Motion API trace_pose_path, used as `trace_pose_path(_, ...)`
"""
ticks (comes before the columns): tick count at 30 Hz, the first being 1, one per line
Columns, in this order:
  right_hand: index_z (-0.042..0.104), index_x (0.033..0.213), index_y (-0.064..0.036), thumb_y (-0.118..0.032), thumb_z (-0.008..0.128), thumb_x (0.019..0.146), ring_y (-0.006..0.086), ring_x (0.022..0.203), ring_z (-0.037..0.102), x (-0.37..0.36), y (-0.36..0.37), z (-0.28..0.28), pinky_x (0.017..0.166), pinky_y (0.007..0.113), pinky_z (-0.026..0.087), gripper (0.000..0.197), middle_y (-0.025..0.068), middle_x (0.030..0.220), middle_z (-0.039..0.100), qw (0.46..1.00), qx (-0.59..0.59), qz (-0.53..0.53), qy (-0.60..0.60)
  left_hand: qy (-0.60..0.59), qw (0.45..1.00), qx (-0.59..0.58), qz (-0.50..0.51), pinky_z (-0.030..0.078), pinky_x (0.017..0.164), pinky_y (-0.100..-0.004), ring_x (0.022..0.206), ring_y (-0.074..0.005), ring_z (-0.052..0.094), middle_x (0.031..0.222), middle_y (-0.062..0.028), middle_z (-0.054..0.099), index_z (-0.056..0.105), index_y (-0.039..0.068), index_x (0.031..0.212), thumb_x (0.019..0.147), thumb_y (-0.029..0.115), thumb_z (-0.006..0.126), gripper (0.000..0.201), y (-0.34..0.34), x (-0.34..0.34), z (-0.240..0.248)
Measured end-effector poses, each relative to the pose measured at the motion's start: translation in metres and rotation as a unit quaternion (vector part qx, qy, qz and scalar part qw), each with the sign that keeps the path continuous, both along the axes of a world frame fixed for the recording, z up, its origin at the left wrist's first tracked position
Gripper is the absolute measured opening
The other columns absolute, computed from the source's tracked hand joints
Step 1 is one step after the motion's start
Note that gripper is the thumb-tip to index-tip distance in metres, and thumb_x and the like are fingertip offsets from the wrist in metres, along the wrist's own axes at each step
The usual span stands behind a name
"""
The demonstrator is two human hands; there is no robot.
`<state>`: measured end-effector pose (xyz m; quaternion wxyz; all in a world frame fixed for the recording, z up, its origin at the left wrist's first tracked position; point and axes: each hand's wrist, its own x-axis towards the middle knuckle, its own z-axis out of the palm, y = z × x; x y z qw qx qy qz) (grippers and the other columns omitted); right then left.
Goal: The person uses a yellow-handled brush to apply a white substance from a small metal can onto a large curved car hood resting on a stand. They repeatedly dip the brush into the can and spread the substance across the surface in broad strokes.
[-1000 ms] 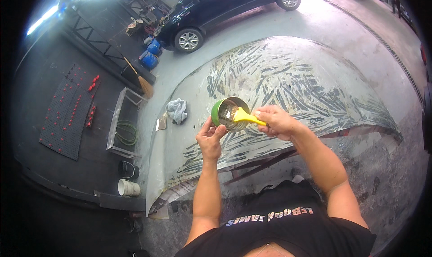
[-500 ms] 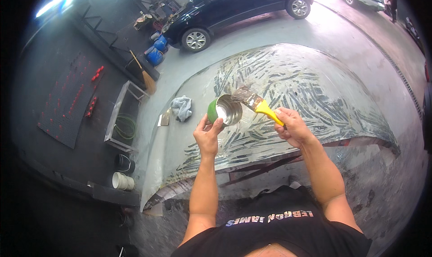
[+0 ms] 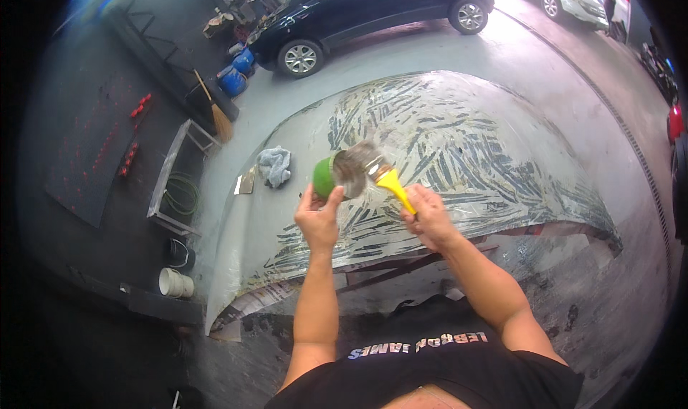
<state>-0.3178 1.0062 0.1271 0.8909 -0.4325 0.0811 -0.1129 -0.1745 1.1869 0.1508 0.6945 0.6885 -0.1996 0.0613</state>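
Note:
My left hand (image 3: pixel 317 215) grips a small open can (image 3: pixel 325 176), green outside and bare metal inside, tilted with its mouth toward the right. Between the fingers of my right hand (image 3: pixel 430 219) is the yellow handle of a wide paintbrush (image 3: pixel 389 182). Its bristles, dark and blurred by motion, are at the can's mouth; whether they touch the rim I cannot tell. Below both hands lies a large curved panel like a car hood (image 3: pixel 459 151), covered in dark streaks and a pale, shiny coating.
On the panel's left side lie a grey-blue cloth (image 3: pixel 274 167) and a small flat plate (image 3: pixel 244 181). A metal frame (image 3: pixel 172 172), a white bucket (image 3: pixel 175 283) and a broom (image 3: pixel 221 122) stand at the left. A dark car (image 3: pixel 358 15) is parked beyond.
The brush has swung left and turned steeper, its bristles still by the can's mouth. The can has turned, showing more green side and less interior. The whole view has shifted slightly.

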Motion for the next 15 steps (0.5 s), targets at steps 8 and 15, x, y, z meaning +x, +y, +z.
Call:
trace_pose_path(8,0.066,0.104,-0.0050,-0.021,0.056,0.103,0.0076,0.057,0.051,0.015,-0.124,0.027,0.051,0.027,0.041,0.019,0.0034,0.070,0.061,0.913,-0.352,-0.185,0.093,0.045,0.979,-0.132,0.151,0.060,0.071,-0.0304,0.088,-0.0159,0.067,0.100,-0.0057,0.064,0.063,-0.007,0.124,0.091,0.016,0.078,0.043,0.104,-0.002,-0.004)
trace_pose_path(15,0.073,0.112,-0.0087,-0.025,0.064,0.090,0.0370,0.091,0.072,0.132,-0.168,0.013,0.085,0.045,0.054,0.029,0.0241,0.093,0.073,0.693,-0.670,-0.170,0.205,0.051,0.956,-0.156,0.242,0.060,0.074,-0.0312,0.095,-0.0195,0.067,0.111,-0.0111,0.063,0.056,-0.009,0.135,0.094,0.013,0.072,0.050,0.158,-0.068,-0.013)
